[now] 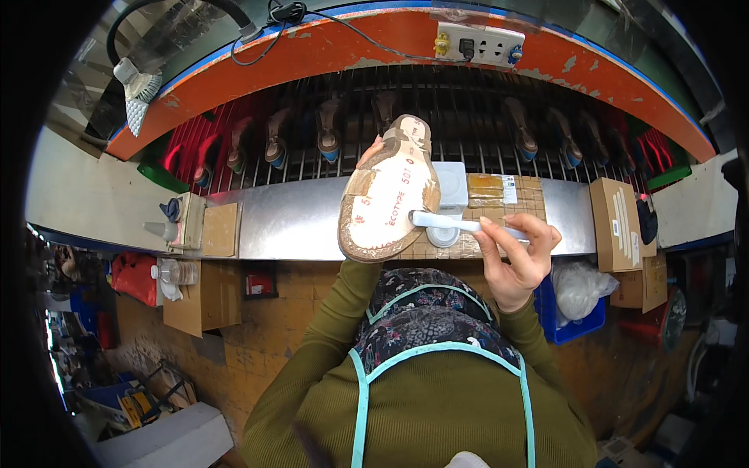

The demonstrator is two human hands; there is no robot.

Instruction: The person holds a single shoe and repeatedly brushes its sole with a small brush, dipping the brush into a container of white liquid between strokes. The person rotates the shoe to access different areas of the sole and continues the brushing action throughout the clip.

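While the left hand (pixel 370 154), mostly hidden, grasps a shoe (pixel 390 195) from behind, sole facing the wearer, the right hand (pixel 519 264) pinches a pale-handled brush (pixel 452 222), its tip at the sole's edge, left of the pinching fingers. Just beyond those fingers sits a yellowish block (pixel 485 190); past the left fingers, shoes line a rack (pixel 468 148).

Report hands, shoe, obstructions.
Left hand, mostly hidden, holding upturned shoe. Right hand pinching pale-handled tool at shoe's right edge. No obstruction seen.
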